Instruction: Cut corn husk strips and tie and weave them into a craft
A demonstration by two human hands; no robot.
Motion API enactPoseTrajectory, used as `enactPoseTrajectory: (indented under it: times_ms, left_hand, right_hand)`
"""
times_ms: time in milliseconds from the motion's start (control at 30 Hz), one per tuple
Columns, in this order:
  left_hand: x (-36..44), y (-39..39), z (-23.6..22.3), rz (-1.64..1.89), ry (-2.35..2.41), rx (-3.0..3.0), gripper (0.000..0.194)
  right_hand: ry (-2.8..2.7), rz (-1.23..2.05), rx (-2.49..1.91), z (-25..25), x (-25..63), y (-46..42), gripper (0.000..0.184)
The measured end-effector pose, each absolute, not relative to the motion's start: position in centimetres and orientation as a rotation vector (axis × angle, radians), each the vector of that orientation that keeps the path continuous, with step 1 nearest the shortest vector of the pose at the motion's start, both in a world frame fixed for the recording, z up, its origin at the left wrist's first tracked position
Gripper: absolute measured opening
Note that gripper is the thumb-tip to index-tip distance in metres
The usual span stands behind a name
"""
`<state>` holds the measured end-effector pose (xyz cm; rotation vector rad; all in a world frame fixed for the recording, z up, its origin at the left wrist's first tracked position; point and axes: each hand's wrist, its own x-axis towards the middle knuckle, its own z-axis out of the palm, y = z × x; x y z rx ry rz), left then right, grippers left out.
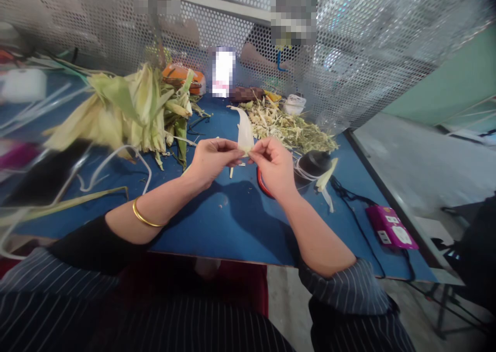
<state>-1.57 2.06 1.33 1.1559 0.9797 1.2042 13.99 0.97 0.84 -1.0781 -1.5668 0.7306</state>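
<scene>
A pale strip of corn husk (245, 131) stands up between my two hands above the blue table (232, 223). My left hand (212, 161) pinches its lower end from the left, fingers closed. From the right, my right hand (273, 165) pinches the same strip, fingertips almost touching the left ones. A gold bangle sits on my left wrist. A thin husk sliver (231, 172) hangs just below the hands.
A heap of corn husks (127, 111) lies at the back left, and shredded husk scraps (289, 124) at the back right. A red ring (263, 184) and a black round object (315, 163) lie beside my right hand. A pink power strip (391, 228) sits near the right edge. People sit behind the perforated screen (368, 42).
</scene>
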Motion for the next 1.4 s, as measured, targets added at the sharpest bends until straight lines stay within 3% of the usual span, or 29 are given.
enactPoseTrajectory:
  times_ms: [267, 600, 1000, 1400]
  left_hand:
    - [-2.18, 2.45, 1.6, 1.121, 0.95, 0.923, 0.017]
    - [-2.26, 2.39, 1.53, 1.043, 0.917, 0.84, 0.02]
    - [-1.91, 2.12, 1.62, 1.054, 0.947, 0.844, 0.009]
    - [-1.67, 2.07, 1.03, 1.146, 0.955, 1.11, 0.014]
  right_hand:
    - [-1.822, 0.441, -1.054, 1.52, 14.14, 0.47, 0.016]
    - [-1.895, 0.241, -1.011, 1.23, 14.26, 0.67, 0.008]
    - [-1.884, 0.185, -1.013, 1.07, 14.23, 0.64, 0.012]
    - [-1.825, 0.328, -1.15, 1.02, 13.91, 0.5, 0.007]
